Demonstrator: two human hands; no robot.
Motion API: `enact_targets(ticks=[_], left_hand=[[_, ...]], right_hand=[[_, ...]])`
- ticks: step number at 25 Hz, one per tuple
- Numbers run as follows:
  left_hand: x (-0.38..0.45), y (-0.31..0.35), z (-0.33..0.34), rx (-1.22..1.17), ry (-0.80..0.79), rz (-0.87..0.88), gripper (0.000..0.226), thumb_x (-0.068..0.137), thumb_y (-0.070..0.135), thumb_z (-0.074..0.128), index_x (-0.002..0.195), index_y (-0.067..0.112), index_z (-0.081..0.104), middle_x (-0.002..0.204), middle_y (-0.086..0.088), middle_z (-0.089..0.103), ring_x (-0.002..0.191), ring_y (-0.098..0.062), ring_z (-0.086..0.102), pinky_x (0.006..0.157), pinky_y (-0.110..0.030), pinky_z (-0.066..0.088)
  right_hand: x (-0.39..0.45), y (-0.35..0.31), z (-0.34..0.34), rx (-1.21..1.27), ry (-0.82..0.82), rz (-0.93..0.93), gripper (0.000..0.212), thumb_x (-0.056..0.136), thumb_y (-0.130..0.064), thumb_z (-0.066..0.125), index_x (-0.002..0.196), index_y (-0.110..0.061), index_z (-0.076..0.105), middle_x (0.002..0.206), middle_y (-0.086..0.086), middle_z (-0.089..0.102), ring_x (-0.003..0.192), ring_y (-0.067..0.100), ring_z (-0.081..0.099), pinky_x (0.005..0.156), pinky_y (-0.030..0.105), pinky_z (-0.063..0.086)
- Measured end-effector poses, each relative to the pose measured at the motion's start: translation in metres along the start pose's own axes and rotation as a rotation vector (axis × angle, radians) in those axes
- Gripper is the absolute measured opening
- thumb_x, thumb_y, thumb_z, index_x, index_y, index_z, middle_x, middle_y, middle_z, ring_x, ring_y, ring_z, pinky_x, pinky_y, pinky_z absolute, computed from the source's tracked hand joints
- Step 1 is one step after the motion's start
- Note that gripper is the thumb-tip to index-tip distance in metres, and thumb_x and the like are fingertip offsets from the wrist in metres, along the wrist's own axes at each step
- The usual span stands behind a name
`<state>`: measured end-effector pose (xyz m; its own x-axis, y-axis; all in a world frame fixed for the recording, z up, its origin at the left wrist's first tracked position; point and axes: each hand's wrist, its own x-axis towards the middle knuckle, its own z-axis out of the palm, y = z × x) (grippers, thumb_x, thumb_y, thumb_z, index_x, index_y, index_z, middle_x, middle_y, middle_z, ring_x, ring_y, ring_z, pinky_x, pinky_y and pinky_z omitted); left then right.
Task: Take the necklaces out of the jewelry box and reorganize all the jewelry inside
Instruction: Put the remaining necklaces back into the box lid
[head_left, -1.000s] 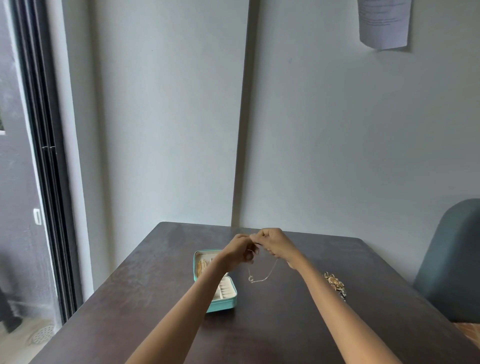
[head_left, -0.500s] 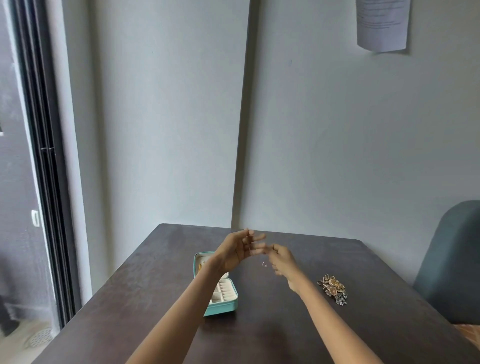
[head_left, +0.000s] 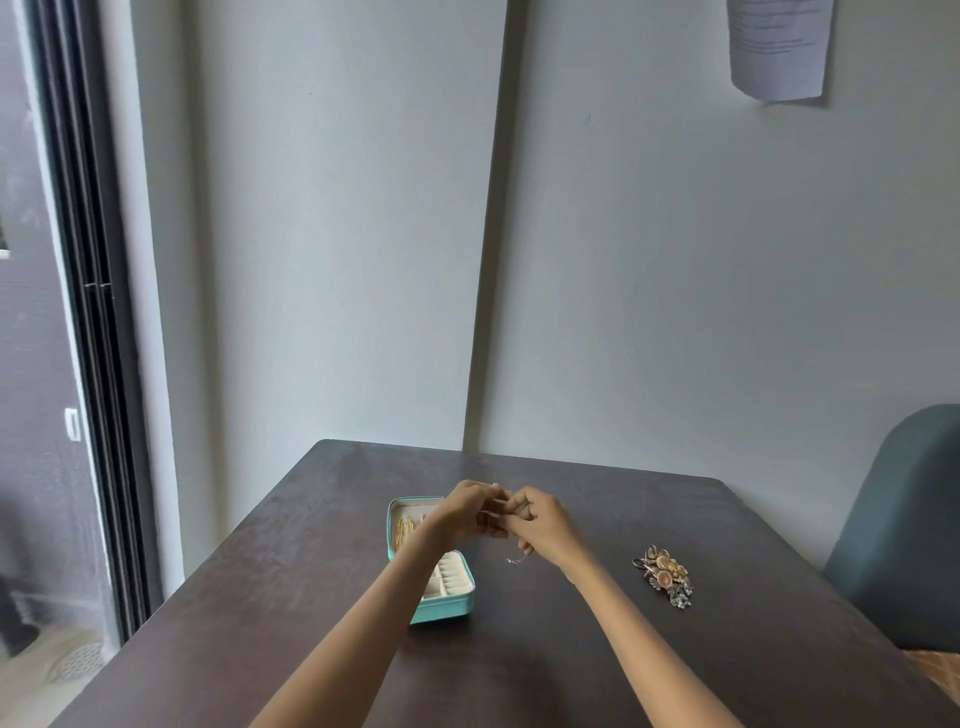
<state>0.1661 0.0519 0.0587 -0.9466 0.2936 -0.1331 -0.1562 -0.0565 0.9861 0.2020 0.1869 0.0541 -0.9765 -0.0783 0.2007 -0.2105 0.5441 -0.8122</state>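
An open turquoise jewelry box (head_left: 444, 609) with a cream lining lies on the dark table (head_left: 571, 649), left of centre. Gold chains (head_left: 404, 529) rest in its far half; my left forearm hides the middle. My left hand (head_left: 470, 512) and my right hand (head_left: 540, 525) meet just right of the box, above the table. Both pinch a thin necklace (head_left: 517, 559), whose short end dangles below my right hand. A pile of gold and silver jewelry (head_left: 665, 574) lies on the table to the right.
The table stands in a corner against grey walls. A grey-blue chair (head_left: 904, 525) sits at the right edge. A dark-framed glass door (head_left: 98, 338) runs down the left. A paper sheet (head_left: 776, 47) hangs on the wall at upper right.
One second ago both hands held a long hanging loop of chain. Half a second ago the left hand's fingers spread. Now both hands are pinched together again, with only a short end dangling.
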Motion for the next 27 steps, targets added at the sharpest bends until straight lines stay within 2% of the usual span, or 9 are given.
enact_targets(ticks=[3, 7, 11, 14, 16, 19, 22, 24, 27], left_hand=[[-0.002, -0.004, 0.003, 0.037, -0.064, -0.072, 0.034, 0.1, 0.015, 0.033, 0.075, 0.008, 0.054, 0.059, -0.005, 0.049, 0.048, -0.012, 0.043, 0.044, -0.021, 0.038], [-0.001, -0.005, 0.01, 0.134, -0.117, -0.124, 0.038, 0.101, 0.019, 0.031, 0.074, 0.009, 0.055, 0.06, -0.004, 0.048, 0.042, -0.011, 0.039, 0.042, -0.02, 0.035], [-0.001, -0.001, 0.015, 0.22, -0.094, -0.126, 0.04, 0.102, 0.026, 0.031, 0.072, 0.01, 0.051, 0.057, -0.004, 0.047, 0.04, -0.01, 0.04, 0.04, -0.02, 0.035], [-0.001, 0.002, 0.013, 0.326, -0.136, -0.162, 0.051, 0.101, 0.041, 0.026, 0.069, 0.012, 0.051, 0.051, -0.001, 0.05, 0.038, -0.009, 0.041, 0.039, -0.018, 0.035], [0.0, 0.002, 0.015, 0.376, -0.154, -0.191, 0.056, 0.101, 0.046, 0.02, 0.069, 0.011, 0.051, 0.056, -0.004, 0.05, 0.038, -0.01, 0.043, 0.039, -0.017, 0.036], [-0.001, 0.001, 0.017, 0.389, -0.096, -0.175, 0.05, 0.102, 0.039, 0.025, 0.072, 0.009, 0.051, 0.061, -0.007, 0.049, 0.039, -0.012, 0.048, 0.039, -0.017, 0.04], [0.001, -0.001, 0.02, 0.433, 0.007, -0.126, 0.04, 0.098, 0.023, 0.033, 0.065, 0.007, 0.049, 0.051, -0.006, 0.046, 0.04, -0.015, 0.042, 0.04, -0.018, 0.037], [0.003, -0.001, 0.02, 0.441, 0.05, -0.119, 0.042, 0.097, 0.023, 0.034, 0.06, 0.006, 0.046, 0.047, -0.006, 0.041, 0.04, -0.015, 0.033, 0.039, -0.014, 0.03], [0.006, 0.0, 0.02, 0.511, 0.049, -0.153, 0.046, 0.096, 0.026, 0.035, 0.056, 0.007, 0.046, 0.047, -0.007, 0.038, 0.035, -0.013, 0.031, 0.04, -0.012, 0.027]], right_hand=[[-0.002, -0.001, -0.006, 0.299, -0.044, 0.055, 0.011, 0.088, -0.007, 0.059, 0.096, -0.009, 0.053, 0.067, 0.005, 0.06, 0.05, 0.009, 0.052, 0.048, 0.019, 0.043], [-0.002, 0.002, -0.012, 0.751, 0.012, 0.146, 0.017, 0.088, 0.004, 0.049, 0.099, -0.008, 0.046, 0.065, 0.005, 0.053, 0.048, 0.011, 0.049, 0.046, 0.02, 0.037], [-0.001, 0.007, -0.014, 0.927, 0.045, 0.169, 0.023, 0.084, 0.013, 0.042, 0.095, -0.007, 0.048, 0.075, 0.006, 0.052, 0.052, 0.014, 0.053, 0.047, 0.021, 0.041], [-0.004, 0.009, -0.012, 0.828, 0.003, 0.129, 0.027, 0.08, 0.017, 0.043, 0.09, -0.007, 0.05, 0.079, 0.005, 0.052, 0.058, 0.013, 0.053, 0.05, 0.021, 0.043], [-0.006, 0.011, -0.009, 0.651, -0.028, 0.083, 0.026, 0.08, 0.015, 0.046, 0.085, -0.01, 0.051, 0.077, 0.003, 0.053, 0.064, 0.012, 0.052, 0.056, 0.022, 0.044], [-0.004, 0.011, 0.002, 0.264, 0.043, -0.025, 0.03, 0.079, 0.012, 0.049, 0.074, -0.017, 0.051, 0.079, 0.001, 0.055, 0.072, 0.012, 0.051, 0.061, 0.019, 0.045], [0.001, 0.007, 0.012, -0.051, 0.177, -0.154, 0.042, 0.073, 0.012, 0.051, 0.062, -0.028, 0.042, 0.08, 0.001, 0.053, 0.073, 0.013, 0.05, 0.061, 0.009, 0.038], [0.004, 0.006, 0.012, -0.105, 0.217, -0.177, 0.043, 0.073, 0.01, 0.054, 0.06, -0.029, 0.04, 0.079, 0.001, 0.054, 0.073, 0.014, 0.05, 0.057, 0.005, 0.036], [0.008, 0.007, 0.006, -0.142, 0.223, -0.179, 0.042, 0.072, 0.008, 0.057, 0.062, -0.029, 0.042, 0.08, 0.003, 0.058, 0.072, 0.016, 0.053, 0.054, 0.007, 0.036]])
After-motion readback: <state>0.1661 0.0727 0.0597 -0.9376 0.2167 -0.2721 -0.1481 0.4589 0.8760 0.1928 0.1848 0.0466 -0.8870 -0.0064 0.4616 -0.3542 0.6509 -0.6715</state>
